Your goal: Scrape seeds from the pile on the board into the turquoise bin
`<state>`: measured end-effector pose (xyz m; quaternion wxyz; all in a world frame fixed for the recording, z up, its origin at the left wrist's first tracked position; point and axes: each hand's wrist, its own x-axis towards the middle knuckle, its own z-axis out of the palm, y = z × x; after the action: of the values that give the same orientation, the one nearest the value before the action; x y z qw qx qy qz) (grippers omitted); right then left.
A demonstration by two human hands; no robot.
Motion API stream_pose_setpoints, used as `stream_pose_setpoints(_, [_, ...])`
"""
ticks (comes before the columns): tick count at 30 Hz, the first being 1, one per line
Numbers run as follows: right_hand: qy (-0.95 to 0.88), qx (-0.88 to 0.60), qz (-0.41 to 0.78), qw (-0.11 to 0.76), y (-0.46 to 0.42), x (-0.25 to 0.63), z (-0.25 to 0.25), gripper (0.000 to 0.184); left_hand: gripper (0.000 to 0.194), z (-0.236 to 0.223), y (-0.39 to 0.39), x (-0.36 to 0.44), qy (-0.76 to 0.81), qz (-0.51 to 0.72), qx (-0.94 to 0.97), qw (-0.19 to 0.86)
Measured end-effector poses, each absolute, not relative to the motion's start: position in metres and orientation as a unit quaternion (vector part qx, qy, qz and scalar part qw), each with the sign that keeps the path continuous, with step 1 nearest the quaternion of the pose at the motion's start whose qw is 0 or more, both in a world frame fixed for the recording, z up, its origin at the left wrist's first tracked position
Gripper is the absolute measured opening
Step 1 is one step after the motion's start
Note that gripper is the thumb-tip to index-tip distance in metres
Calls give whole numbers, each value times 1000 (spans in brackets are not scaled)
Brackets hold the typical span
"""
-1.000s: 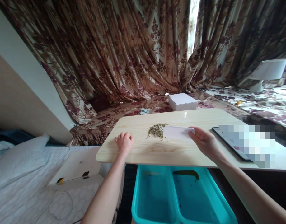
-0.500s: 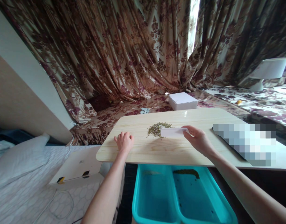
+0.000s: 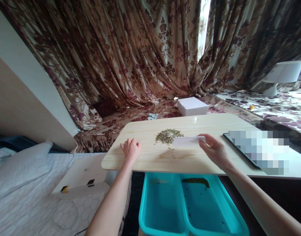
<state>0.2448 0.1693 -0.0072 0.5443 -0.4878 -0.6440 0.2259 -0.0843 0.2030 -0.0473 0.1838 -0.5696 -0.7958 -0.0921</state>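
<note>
My right hand (image 3: 214, 149) grips one end of a flat white strip of card (image 3: 187, 141) between thumb and fingers. The card's far end is at the right edge of a loose pile of small green and pale grains (image 3: 167, 136), with a few grains scattered just in front. The pile lies on a pale wood-grain tabletop (image 3: 179, 160). To the left of it, my left hand (image 3: 131, 149) rests on the tabletop with bent fingers somewhat apart, holding nothing. Below the table's front edge is a turquoise two-compartment bin (image 3: 162, 206); green grains lie at the back of its right compartment.
A blurred-out flat object with a dark edge (image 3: 241, 152) lies on the table's right side. Behind the table stands a white box (image 3: 192, 106). A bed (image 3: 37, 170) with a white panel (image 3: 79, 173) is to the left, and a lamp (image 3: 285, 72) at the far right.
My right hand and the card have moved slightly to the right, uncovering more of the pile and several loose grains in front. My left hand has stayed put.
</note>
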Motion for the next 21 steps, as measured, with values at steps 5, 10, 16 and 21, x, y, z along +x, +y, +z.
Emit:
stream_pose_setpoints(5, [-632,-475,231,567,172,242,-22,15,29,-46,202,-84,-795,-102,-566,194])
stream_pose_setpoints(10, [-629,-475,202,581,174,243,-28,14,30,-45,200,-83,-788,-116,-568,207])
stream_pose_setpoints(16, [-653,-473,167,568,172,243,-31,15,29,-46,201,-84,-787,-118,-570,206])
stream_pose_setpoints(21, [-657,-465,161,571,169,243,-29,16,29,-47,201,-84,-787,-120,-570,204])
